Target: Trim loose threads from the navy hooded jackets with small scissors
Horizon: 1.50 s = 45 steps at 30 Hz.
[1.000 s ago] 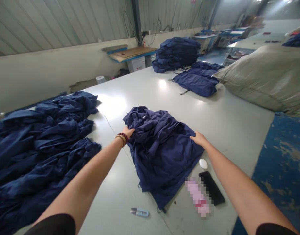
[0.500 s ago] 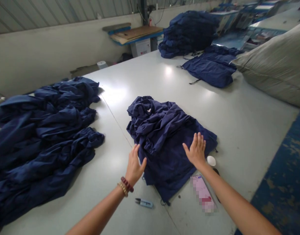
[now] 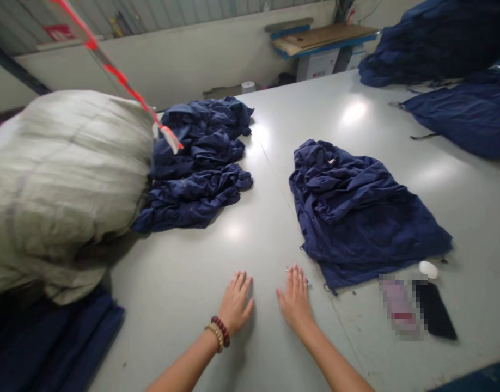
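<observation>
The dark blue garment (image 3: 368,223) lies on the table (image 3: 180,294), bunched at its far end, just beyond and to the right of the right hand (image 3: 296,299). That hand is open above a mostly hidden small tool (image 3: 309,283); flat, loose fingers should avoid snagging cloth there. The left hand (image 3: 235,305) is open, holding nothing. The red sign (image 3: 59,32) is too blurred to read

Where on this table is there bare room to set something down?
Bare: between the heap beside the sack and the garment; also between the sack and the left hand. Crowded: right of the garment's near corner, where a white piece, pink item and black slab sit close.
</observation>
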Motion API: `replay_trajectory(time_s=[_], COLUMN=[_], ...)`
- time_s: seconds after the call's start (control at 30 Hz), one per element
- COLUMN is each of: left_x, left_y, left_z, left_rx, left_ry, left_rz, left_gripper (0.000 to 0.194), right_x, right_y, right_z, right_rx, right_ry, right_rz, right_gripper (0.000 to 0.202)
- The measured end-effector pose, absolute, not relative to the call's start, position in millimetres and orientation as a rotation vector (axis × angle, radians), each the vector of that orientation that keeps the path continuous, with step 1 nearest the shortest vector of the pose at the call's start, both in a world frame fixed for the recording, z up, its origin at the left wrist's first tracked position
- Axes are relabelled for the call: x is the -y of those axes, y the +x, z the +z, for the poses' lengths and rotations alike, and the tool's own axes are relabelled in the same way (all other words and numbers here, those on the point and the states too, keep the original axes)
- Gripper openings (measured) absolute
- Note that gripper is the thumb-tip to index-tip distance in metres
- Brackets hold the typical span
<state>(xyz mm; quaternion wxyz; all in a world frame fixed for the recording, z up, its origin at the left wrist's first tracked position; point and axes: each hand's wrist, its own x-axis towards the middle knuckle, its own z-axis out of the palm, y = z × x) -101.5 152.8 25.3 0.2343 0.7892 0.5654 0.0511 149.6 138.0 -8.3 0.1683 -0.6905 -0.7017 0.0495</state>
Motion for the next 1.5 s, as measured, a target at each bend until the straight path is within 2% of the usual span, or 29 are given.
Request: replay_trajectory(time_s=[0.17, 0.33, 0.53, 0.7, 0.83, 1.07, 1.33, 1.5], left_x=[-132, -92, -29, 19, 36, 39, 38, 35], left_y=[-174, -228, -281, -303, -305, -302, -302, -318], left_z=[24, 18, -10, -36, -37, -34, -42, -29], left_rx=[-1.584, -1.592, -1.77, -1.8, -1.835, -1.86, -1.873, -1.972], left_ry=[2.208, 2.206, 2.196, 2.303, 2.341, 2.329, 2.364, 2.322], left_rz=[0.113, 0.2, 0.371, 0.459, 0.432, 0.382, 0.505, 0.668], left_gripper=[0.076, 0.078, 0.079, 0.073, 0.069, 0.07, 0.067, 0.054], right_x=[-111, -79, -66, -65, -64, -59, -56, -61], right_y=[106, 10, -71, -70, -71, -74, -75, -71], right_z=[-32, -37, -60, -69, -64, -63, -62, -63], right_rx=[2.005, 2.221, 2.278, 2.358, 2.355, 2.306, 2.351, 2.337], right_ry=[-1.872, -1.654, -1.558, -1.568, -1.589, -1.554, -1.383, -1.319], right_rz=[0.175, 0.238, 0.135, 0.081, 0.102, 0.07, 0.038, 0.057], right_gripper=[0.088, 0.082, 0.078, 0.078, 0.079, 0.074, 0.069, 0.069])
